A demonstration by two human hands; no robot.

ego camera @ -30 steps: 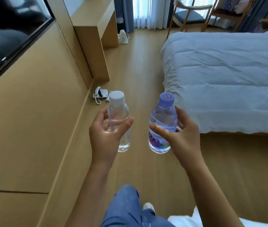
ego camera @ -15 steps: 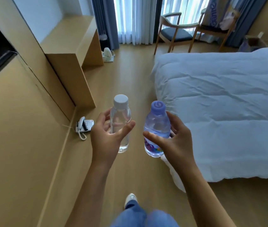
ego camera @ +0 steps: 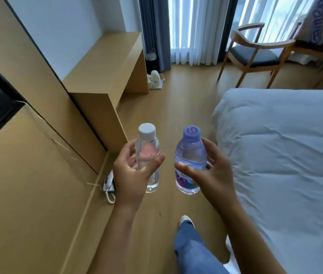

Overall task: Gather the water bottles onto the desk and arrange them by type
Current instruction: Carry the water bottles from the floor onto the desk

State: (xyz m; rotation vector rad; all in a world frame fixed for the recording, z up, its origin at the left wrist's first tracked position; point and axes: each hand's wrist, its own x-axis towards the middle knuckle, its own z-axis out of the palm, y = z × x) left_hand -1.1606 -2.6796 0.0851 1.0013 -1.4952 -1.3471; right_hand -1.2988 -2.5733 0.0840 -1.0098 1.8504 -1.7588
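left hand (ego camera: 135,173): fingers and thumb curled round white-capped bottle (ego camera: 147,155), upright, in the air.
right hand (ego camera: 214,175): thumb and fingers clasp purple-capped bottle (ego camera: 190,161), upright, just beside the first.
desk (ego camera: 109,64): ahead left, well apart from both bottles.
bed (ego camera: 285,145): right.

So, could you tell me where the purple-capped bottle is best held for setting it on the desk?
Around the middle of the purple-capped bottle, from its right side, as the right hand grips it now. It is upright, and its base hangs free, so it could probably be set straight down.
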